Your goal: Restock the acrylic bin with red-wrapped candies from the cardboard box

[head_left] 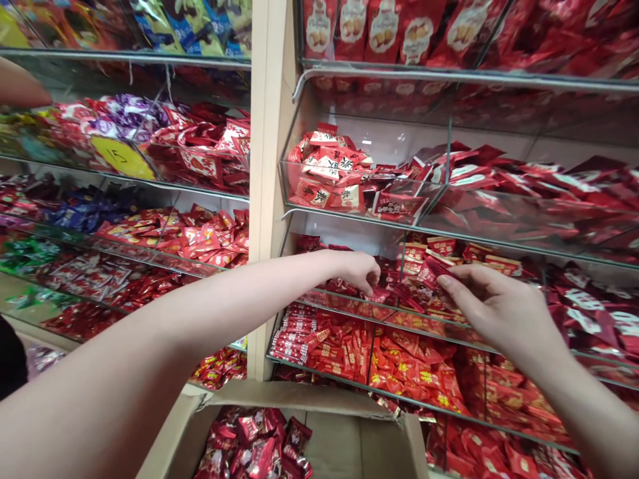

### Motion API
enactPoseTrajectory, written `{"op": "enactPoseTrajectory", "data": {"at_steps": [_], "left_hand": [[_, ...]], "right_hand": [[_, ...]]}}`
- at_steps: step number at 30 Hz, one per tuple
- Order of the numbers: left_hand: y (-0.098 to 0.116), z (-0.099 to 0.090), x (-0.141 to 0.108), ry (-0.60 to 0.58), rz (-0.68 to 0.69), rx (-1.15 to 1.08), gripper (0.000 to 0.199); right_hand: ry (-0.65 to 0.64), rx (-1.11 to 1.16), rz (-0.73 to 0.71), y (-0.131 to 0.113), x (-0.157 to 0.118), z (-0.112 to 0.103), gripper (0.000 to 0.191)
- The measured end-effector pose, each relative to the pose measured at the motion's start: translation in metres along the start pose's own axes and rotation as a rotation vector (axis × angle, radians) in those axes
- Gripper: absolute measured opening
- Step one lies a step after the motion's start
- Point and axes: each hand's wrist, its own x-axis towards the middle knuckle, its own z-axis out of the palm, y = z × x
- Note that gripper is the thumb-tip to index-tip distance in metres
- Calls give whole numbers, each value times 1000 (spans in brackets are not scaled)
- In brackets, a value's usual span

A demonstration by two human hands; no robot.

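My left hand [358, 271] reaches into a glass-fronted compartment of the right-hand shelving. Its fingers are bent down and closed at a small red wrapped candy [378, 294], partly hidden by the fingertips. Farther right, my right hand [492, 299] pinches a dark red candy packet [433, 269] between thumb and fingers, above the gold-and-red packets [414, 256] in the same row. Below my arms stands an open cardboard box [344, 394], with a heap of shiny red wrapped candies [257, 446] on its left side.
Glass shelf fronts [359, 307] run across the shelving, with red packets above and below my hands. A pale wooden post [264, 199] parts the two shelf units. At left, a yellow price tag [122, 157] reads 15. Part of another person's arm [20, 83] shows upper left.
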Motion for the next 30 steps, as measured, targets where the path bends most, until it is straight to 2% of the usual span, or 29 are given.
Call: {"op": "enactPoseTrajectory", "data": {"at_steps": [3, 6, 9, 12, 15, 19, 22, 25, 30], "left_hand": [[-16, -9, -17, 49, -22, -38, 35], [-33, -16, -37, 64, -162, 77, 29], [-44, -14, -52, -35, -276, 185, 28], [-47, -6, -58, -119, -257, 199, 27], [-45, -1, -61, -109, -247, 212, 27], [-43, 1, -67, -47, -213, 196, 19], [-46, 0, -72, -14, -189, 153, 20], [-47, -3, -72, -43, -211, 162, 23], [-44, -11, -51, -16, -257, 222, 26]], "right_hand": [[19, -4, -30, -5, 3, 1, 21], [30, 0, -100, -16, 10, 11, 18], [-1, -14, -218, -33, 24, 32, 17], [-73, -60, -268, -49, 42, 60, 18], [-132, -90, -258, -58, 59, 82, 20], [-181, -114, -219, -59, 72, 98, 22], [-248, -137, -181, -56, 77, 104, 24], [-287, -137, -127, -53, 82, 106, 25], [-260, -183, -72, -54, 87, 103, 28]]}}
